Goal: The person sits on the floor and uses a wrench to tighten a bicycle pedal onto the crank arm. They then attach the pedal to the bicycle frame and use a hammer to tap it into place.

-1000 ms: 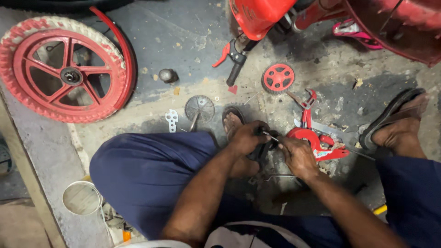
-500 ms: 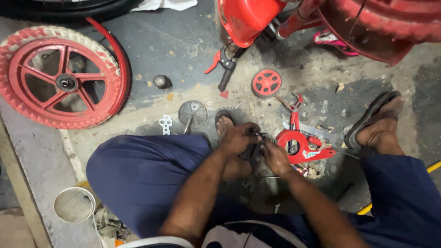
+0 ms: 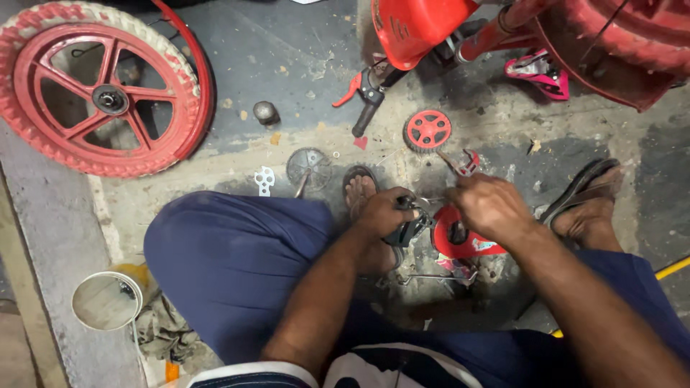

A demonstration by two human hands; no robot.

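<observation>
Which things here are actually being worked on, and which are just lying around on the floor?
In hand: left hand grips a dark bike part; right hand beside it, over the red chain guard.

Lying about: red wheel, small red gear, metal sprocket, round tin.

At ten o'clock I see a red spoked wheel with a red knobbly tyre (image 3: pixel 100 90) lying flat on the concrete. A small red toothed sprocket (image 3: pixel 428 130) sits at one o'clock, a round grey metal disc (image 3: pixel 309 168) near centre, and a white round tub (image 3: pixel 106 300) at eight o'clock.
</observation>
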